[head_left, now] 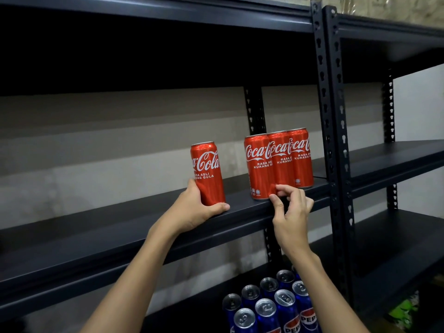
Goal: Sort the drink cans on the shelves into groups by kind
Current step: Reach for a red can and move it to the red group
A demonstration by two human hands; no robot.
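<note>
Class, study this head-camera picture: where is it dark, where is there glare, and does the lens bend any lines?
Head view: the recess under the top shelf is almost black; soft highlights streak the Coca-Cola cans and the Pepsi can lids gleam; the wide lens slants the shelf edges and uprights; the lower right corner is murky.

Glossy red metal Coca-Cola cans (278, 162) catch the light on a smooth, matt black metal shelf (120, 236). Lower right, shiny blue Pepsi cans (286, 306) show brushed silver aluminium tops.
</note>
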